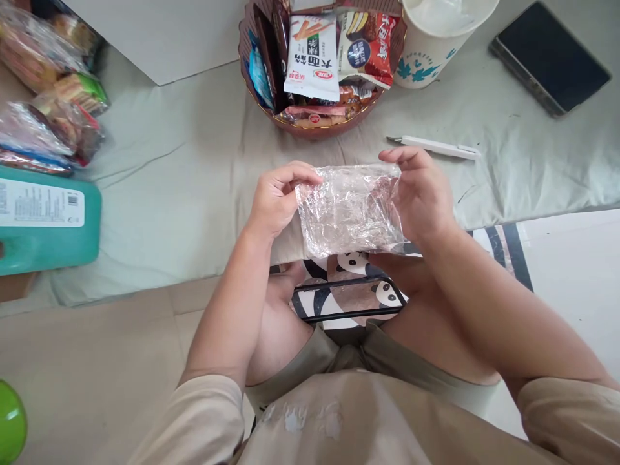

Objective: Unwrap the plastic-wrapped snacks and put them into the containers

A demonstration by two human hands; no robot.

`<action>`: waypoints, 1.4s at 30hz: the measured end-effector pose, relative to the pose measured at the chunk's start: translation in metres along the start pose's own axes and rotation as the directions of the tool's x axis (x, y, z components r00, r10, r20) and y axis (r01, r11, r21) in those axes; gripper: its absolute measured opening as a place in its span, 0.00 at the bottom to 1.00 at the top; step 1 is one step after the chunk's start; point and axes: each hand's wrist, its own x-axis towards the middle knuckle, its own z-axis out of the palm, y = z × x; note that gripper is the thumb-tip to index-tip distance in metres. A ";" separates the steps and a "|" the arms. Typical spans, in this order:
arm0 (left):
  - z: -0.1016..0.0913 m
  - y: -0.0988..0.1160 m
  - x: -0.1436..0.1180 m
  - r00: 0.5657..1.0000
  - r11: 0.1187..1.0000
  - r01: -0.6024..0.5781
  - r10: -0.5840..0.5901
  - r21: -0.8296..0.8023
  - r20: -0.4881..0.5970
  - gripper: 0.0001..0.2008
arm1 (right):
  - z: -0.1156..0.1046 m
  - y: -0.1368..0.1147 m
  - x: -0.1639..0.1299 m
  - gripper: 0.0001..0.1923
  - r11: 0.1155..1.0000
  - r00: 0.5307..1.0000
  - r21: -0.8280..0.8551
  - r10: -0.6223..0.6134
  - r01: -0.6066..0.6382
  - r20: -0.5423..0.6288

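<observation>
A crinkled, clear plastic bag (351,213) is stretched flat between both of my hands, just over the table's near edge. My left hand (278,199) pinches its upper left corner between thumb and fingers. Along the right edge of the bag is my right hand (426,194), its fingers curled around that side; the thumb is mostly hidden. Just beyond my right fingers lies a white craft knife (440,147), blade end pointing left. Below the bag, a clear, black-rimmed frame like a phone case (349,316) lies between my thighs over a panda-print surface (334,300).
Straight ahead stands a bowl (314,131) full of wrapped snacks, beside a white paper cup (419,64). A black phone (552,55) lies far right. Snack packets (53,123) and a teal container (48,245) crowd the left. The cloth-covered table (184,213) ends near my knees.
</observation>
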 end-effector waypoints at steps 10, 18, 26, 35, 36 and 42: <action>0.000 0.001 0.001 0.996 0.995 0.083 -0.080 0.060 -0.043 0.05 | 0.005 -0.007 -0.013 0.30 0.992 0.988 0.024 0.121 -0.124 0.096; 0.004 0.015 0.003 0.922 0.866 0.383 -0.381 -0.323 0.069 0.28 | 0.006 -0.013 -0.012 0.23 0.998 0.997 0.004 0.066 -0.066 -0.035; 0.011 0.013 -0.004 0.865 0.831 0.498 -0.453 -0.249 0.218 0.16 | 0.005 -0.011 -0.010 0.26 0.993 0.990 0.066 0.108 -0.102 -0.094; 0.015 0.013 0.005 0.916 0.854 0.397 -0.392 -0.336 0.087 0.10 | 0.003 -0.022 -0.011 0.10 0.926 0.957 0.259 0.235 -0.273 0.170; 0.014 0.012 0.004 0.917 0.862 0.398 -0.386 -0.313 0.104 0.12 | 0.003 -0.024 -0.011 0.09 0.934 0.958 0.231 0.241 -0.273 0.157; 0.011 0.002 0.002 0.942 0.930 0.333 -0.322 -0.155 0.091 0.12 | -0.002 -0.025 -0.013 0.06 0.962 0.965 0.154 0.202 -0.227 0.165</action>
